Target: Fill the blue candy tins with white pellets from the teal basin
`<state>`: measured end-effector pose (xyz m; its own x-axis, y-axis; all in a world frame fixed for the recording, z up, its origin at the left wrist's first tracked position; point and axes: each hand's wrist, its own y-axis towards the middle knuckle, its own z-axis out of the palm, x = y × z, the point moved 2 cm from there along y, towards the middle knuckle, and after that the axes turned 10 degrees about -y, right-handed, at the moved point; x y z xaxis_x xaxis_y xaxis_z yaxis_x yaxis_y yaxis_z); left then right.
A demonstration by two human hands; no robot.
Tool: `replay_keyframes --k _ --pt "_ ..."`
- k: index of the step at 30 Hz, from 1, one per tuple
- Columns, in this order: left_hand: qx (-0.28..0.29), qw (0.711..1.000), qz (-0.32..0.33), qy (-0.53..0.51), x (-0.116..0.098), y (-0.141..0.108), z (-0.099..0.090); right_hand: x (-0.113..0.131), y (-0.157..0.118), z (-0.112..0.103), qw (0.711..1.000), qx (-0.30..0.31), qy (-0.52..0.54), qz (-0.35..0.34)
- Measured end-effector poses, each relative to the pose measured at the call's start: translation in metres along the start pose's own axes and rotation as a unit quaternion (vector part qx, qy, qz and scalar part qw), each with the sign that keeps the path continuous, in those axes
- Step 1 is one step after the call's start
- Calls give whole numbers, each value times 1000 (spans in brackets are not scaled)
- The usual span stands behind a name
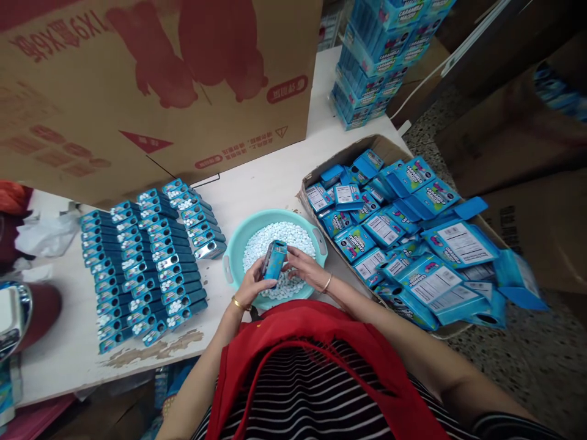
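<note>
Over the mint-green basin (233, 235), my left hand (255, 282) grips a small blue candy box (275, 261), tilted, with a dark opening at its upper end. My right hand (306, 267) is close against the box's right side, fingers loosely spread; whether the fingertips touch it I cannot make out. White candies (287, 233) fill the basin below both hands. To the left stand rows of blue candy boxes (151, 263), several with white candies showing at their upper ends.
A cardboard tray (306, 198) of loose blue boxes (385, 226) lies at the right. Behind the rows rises a large brown carton (160, 134). Wrapped stacks of blue packs (371, 67) stand at the back right, and a red container (41, 311) at far left.
</note>
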<state>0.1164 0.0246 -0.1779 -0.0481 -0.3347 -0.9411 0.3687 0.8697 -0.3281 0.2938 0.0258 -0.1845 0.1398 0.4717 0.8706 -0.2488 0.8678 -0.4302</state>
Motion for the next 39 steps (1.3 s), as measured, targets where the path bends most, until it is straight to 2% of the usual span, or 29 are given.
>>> replay_keyframes --k 2,4,6,8,11,13,16,18,22,26,29,31,35,39 --pt "68 993 -46 -85 -4 1 -6 2 -3 0 998 14 3 -59" --pt "102 987 -96 -82 -3 4 -11 3 -4 -2 995 -19 6 -96" --pt "76 990 -116 1 2 12 -17 3 -3 -9 992 -74 28 -103" --pt "11 983 -78 166 5 28 -26 3 -4 -22 986 -128 45 -98" --pt "-51 924 0 378 10 60 -36 3 -10 -44 975 -191 73 -91" --pt "-54 902 15 428 17 79 -37 2 -16 -56 969 -208 107 -75" --pt "-25 890 21 454 34 93 -25 -1 -22 -62 969 -193 149 -49" --pt "12 885 25 465 48 87 -12 -3 -23 -61 969 -183 157 -48" --pt "94 883 26 459 68 60 9 -7 -19 -60 971 -184 133 -75" --pt "147 893 23 425 71 41 13 -11 -15 -61 973 -187 94 -98" --pt "153 903 23 401 58 31 5 -13 -14 -61 972 -202 35 -118" --pt "147 914 35 377 41 24 -5 -13 -14 -61 968 -209 -18 -138" --pt "132 930 86 332 -7 7 -24 -10 -16 -58 935 -238 -176 -197" --pt "122 914 119 368 -57 -3 -27 -10 -16 -48 896 -193 -310 -253"
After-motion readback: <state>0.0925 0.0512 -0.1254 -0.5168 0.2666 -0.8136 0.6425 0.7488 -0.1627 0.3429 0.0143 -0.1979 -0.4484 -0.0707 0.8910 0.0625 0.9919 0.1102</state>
